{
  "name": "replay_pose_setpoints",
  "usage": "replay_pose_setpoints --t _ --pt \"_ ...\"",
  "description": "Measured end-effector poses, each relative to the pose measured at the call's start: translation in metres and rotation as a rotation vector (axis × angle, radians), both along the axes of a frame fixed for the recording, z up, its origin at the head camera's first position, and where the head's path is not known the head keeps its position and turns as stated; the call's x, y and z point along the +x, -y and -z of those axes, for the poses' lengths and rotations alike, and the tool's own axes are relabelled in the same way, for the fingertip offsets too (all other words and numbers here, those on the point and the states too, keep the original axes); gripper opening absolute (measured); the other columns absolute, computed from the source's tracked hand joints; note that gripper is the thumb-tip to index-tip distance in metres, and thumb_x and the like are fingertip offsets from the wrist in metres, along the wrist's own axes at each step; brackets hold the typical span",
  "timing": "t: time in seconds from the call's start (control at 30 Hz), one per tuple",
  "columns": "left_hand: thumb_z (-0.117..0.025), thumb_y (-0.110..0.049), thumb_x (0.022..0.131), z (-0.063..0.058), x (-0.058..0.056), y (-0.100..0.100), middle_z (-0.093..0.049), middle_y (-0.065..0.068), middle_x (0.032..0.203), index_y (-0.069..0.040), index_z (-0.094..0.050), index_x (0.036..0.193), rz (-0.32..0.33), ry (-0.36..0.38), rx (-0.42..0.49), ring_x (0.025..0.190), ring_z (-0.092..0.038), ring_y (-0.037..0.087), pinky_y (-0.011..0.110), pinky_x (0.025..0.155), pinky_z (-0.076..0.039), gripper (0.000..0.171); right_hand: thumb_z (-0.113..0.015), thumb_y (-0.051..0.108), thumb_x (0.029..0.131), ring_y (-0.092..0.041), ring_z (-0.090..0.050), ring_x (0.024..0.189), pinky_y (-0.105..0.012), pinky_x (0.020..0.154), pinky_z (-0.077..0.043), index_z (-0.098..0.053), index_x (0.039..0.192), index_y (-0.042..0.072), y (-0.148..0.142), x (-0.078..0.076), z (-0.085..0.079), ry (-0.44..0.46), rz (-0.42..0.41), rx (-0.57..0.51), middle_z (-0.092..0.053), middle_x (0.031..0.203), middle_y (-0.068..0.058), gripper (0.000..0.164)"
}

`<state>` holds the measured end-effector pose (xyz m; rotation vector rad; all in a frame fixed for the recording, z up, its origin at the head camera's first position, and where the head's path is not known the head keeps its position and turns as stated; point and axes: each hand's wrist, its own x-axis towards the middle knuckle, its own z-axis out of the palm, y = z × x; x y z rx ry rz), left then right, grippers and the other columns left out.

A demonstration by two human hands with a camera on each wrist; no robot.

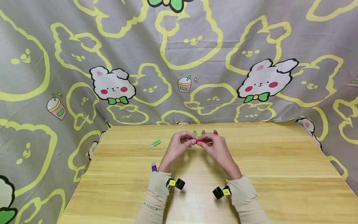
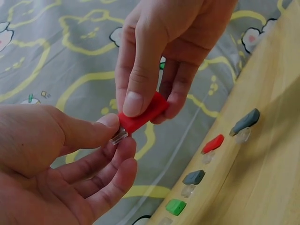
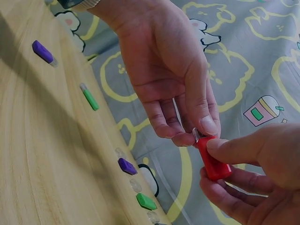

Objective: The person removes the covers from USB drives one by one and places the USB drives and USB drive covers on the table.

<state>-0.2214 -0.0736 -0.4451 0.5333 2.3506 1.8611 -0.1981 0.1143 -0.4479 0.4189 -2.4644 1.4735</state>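
Observation:
In front of me both hands meet at a small red USB stick (image 2: 140,115), held up over the far part of the table. My right hand (image 1: 216,146) pinches its red body between thumb and fingers. At the stick's other end, the thumb and fingertips of my left hand (image 1: 179,144) pinch the clear cap (image 2: 120,137) over the connector. The fingers partly cover the stick and its cap. Seen from the right wrist, the red body slants down from my left fingertips into my right hand (image 3: 262,173).
Along the wooden table's (image 1: 279,174) back lie a green USB stick (image 2: 176,206), a grey one (image 2: 193,177) and a red one (image 2: 213,143), with a dark one (image 2: 246,122) farther on. Another green stick (image 1: 155,143) and a purple one (image 1: 154,167) lie left. A patterned curtain (image 1: 156,93) hangs behind.

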Motion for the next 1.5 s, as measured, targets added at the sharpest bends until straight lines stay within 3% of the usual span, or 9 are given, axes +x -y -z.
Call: replay_pose_setpoints --t 0.17,0.27,0.4,0.7,0.83,1.0,1.23,1.37,1.5 --pt "-0.071 0.001 0.094 0.0 0.001 0.0 -0.073 0.018 0.097 0.003 -0.074 0.104 -0.007 -0.025 -0.016 0.082 -0.068 0.033 0.042 0.077 -0.061 0.011 -0.081 0.005 0.089 -0.025 -0.075 0.087 -0.032 0.075 -0.062 -0.076 0.097 0.004 0.001 0.0 0.0 0.013 -0.007 0.045 -0.076 0.096 -0.01 0.009" --pt "-0.071 0.003 0.093 0.0 0.001 0.001 -0.072 0.022 0.098 0.006 -0.073 0.106 0.0 -0.027 -0.019 0.084 -0.068 0.041 0.047 0.078 -0.06 0.013 -0.08 0.006 0.089 -0.023 -0.074 0.086 -0.033 0.075 -0.062 -0.077 0.098 0.004 0.001 0.001 -0.001 0.031 -0.012 0.081 -0.076 0.098 -0.01 0.009" --pt "-0.071 0.003 0.093 0.0 0.001 0.002 -0.07 0.024 0.098 0.008 -0.072 0.106 0.005 -0.03 -0.036 0.087 -0.067 0.046 0.042 0.076 -0.06 0.013 -0.08 0.005 0.09 -0.021 -0.073 0.083 -0.034 0.074 -0.061 -0.077 0.098 0.005 0.002 0.002 -0.003 0.05 -0.023 0.122 -0.076 0.097 -0.009 0.009" --pt "-0.074 0.002 0.09 0.0 0.002 0.005 -0.071 0.014 0.092 0.001 -0.076 0.099 -0.029 -0.053 -0.067 0.076 -0.066 0.019 0.035 0.073 -0.059 0.009 -0.08 0.008 0.09 -0.018 -0.072 0.08 -0.033 0.072 -0.061 -0.077 0.095 0.008 0.004 0.001 -0.003 0.059 -0.043 0.136 -0.076 0.093 -0.005 0.005" --pt "-0.074 0.003 0.09 -0.001 0.002 0.006 -0.072 0.012 0.092 0.001 -0.077 0.097 -0.036 -0.056 -0.063 0.075 -0.066 0.014 0.028 0.071 -0.058 0.008 -0.08 0.008 0.09 -0.017 -0.071 0.079 -0.032 0.071 -0.061 -0.077 0.094 0.008 0.004 0.002 -0.004 0.056 -0.044 0.134 -0.075 0.092 -0.005 0.005" --pt "-0.073 0.002 0.092 -0.003 0.002 0.011 -0.072 0.012 0.093 0.004 -0.076 0.101 -0.036 -0.051 -0.068 0.078 -0.068 0.02 0.034 0.075 -0.06 0.009 -0.08 0.008 0.09 -0.016 -0.07 0.077 -0.031 0.069 -0.06 -0.077 0.094 0.007 0.003 0.003 -0.004 0.054 -0.05 0.154 -0.075 0.091 -0.004 0.005" --pt "-0.073 0.005 0.091 -0.012 0.0 0.039 -0.074 0.014 0.089 0.005 -0.075 0.096 -0.223 -0.103 -0.036 0.075 -0.067 0.025 0.033 0.07 -0.059 0.005 -0.078 0.005 0.091 -0.018 -0.067 0.075 -0.028 0.066 -0.056 -0.076 0.094 0.005 -0.021 0.003 -0.004 0.12 0.012 0.156 -0.074 0.087 -0.006 0.004" --pt "-0.073 0.003 0.092 -0.015 -0.002 0.045 -0.074 0.021 0.093 0.005 -0.075 0.098 -0.213 -0.085 -0.019 0.077 -0.068 0.032 0.033 0.07 -0.059 0.006 -0.078 0.004 0.091 -0.022 -0.069 0.079 -0.03 0.069 -0.057 -0.076 0.099 0.003 -0.029 0.001 -0.002 0.122 0.022 0.116 -0.074 0.091 -0.01 0.009" --pt "-0.072 0.004 0.092 -0.02 0.002 0.04 -0.073 0.024 0.092 0.008 -0.074 0.098 -0.214 -0.058 -0.042 0.078 -0.068 0.035 0.025 0.067 -0.055 0.007 -0.076 0.003 0.092 -0.023 -0.069 0.082 -0.033 0.073 -0.059 -0.075 0.106 0.0 -0.029 0.0 0.001 0.101 0.014 0.098 -0.074 0.095 -0.012 0.014"
